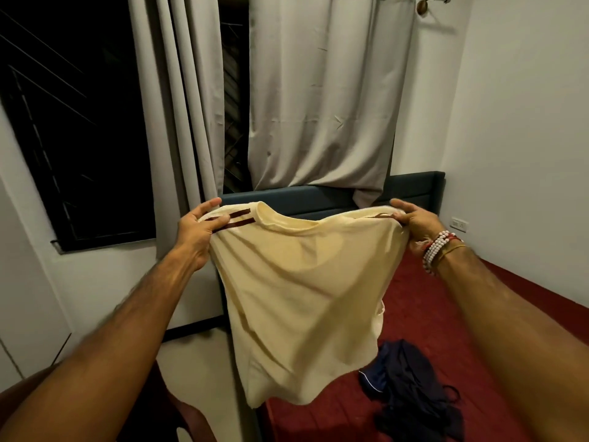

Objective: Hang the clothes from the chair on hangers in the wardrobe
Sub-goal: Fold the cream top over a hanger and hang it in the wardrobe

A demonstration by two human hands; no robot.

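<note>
No readable text, label, brand, number or sign appears on anything in view.

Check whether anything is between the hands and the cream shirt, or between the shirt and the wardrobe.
Nothing at the hands: the left hand and right hand each grip a shoulder of the cream shirt, held spread near the bed. No wardrobe or hanger is in view, so that path cannot be judged.
</note>
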